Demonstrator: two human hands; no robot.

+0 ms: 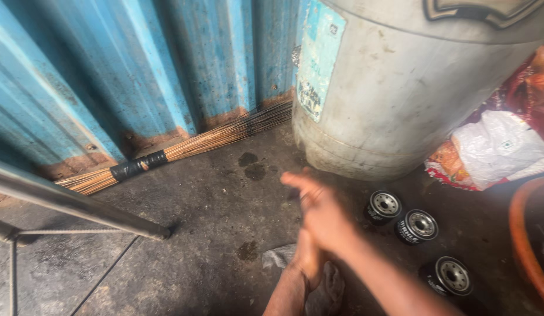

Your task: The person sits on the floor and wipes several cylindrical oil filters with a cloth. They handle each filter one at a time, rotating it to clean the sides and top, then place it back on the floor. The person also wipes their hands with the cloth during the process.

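right hand (pixel 322 213): reaches forward across the middle of the view, fingers stretched out and loosely together, holding nothing; it is blurred.
left hand (pixel 307 257): tucked under the right forearm, pressed against it; whether it is open or closed i cannot tell. it sits on or just above a grey rag (pixel 327 287).
rag: crumpled on the concrete floor (pixel 213 205), partly hidden by both arms.
filters: three small black canisters with shiny metal tops stand upright on the floor just right of the right hand. near one (pixel 384 206), middle one (pixel 418 225), last one (pixel 450 276). none is touched.
step, as i judge it: the hands look to be rubbing against each other over the rag. done well, that means keeping the rag under the palms, and keeping the elbow away from the near filter so it does not tip.
drum (pixel 412 88): big grey metal barrel just beyond the filters, with a worn pale label on its side; its contents are hidden.
basin (pixel 527 246): orange rim at the right edge, inside mostly out of view.
bags (pixel 500 146): white and red plastic, heaped beside the drum; what they hold does not show.
broom (pixel 184 146): stick bundle with black binding, lying along the foot of the blue corrugated wall (pixel 137 70).
pipe (pixel 73 205): metal bar slanting in from the left.
stains: dark spots on the floor ahead of the fingers.
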